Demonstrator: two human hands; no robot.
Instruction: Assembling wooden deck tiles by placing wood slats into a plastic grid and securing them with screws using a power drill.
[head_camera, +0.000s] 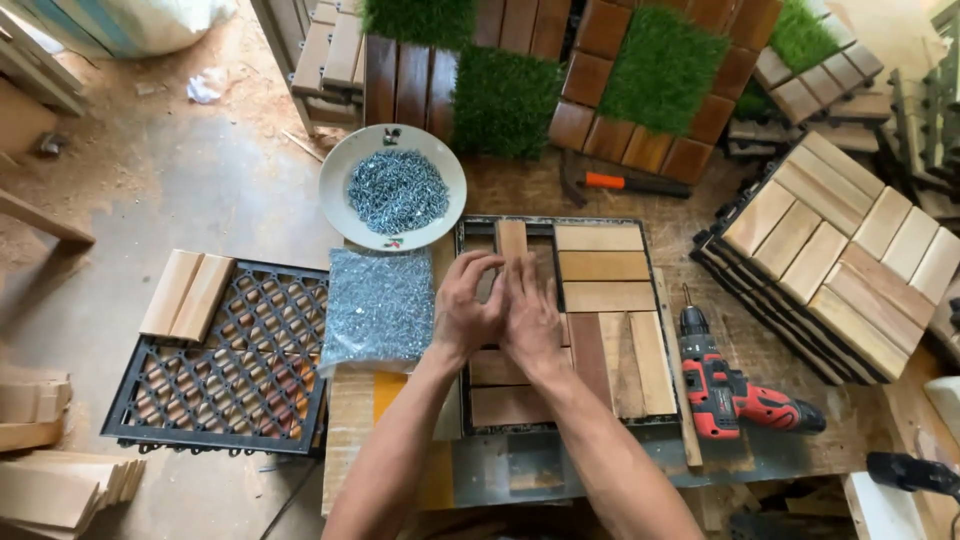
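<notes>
Seen from the head camera, a worker's left hand (466, 305) and right hand (530, 315) press together over a narrow wooden slat (511, 240), fingers curled onto it, as it stands in the top-left corner of a black tile frame (470, 228) already part-filled with slats. A bag of screws (378, 305) lies just left of the hands, a white bowl of screws (393, 187) above it, and a red cordless drill (725, 385) to the right

A sawdust-strewn concrete floor (150, 190) surrounds a worn wooden workbench (520, 185), under even daylight.
</notes>
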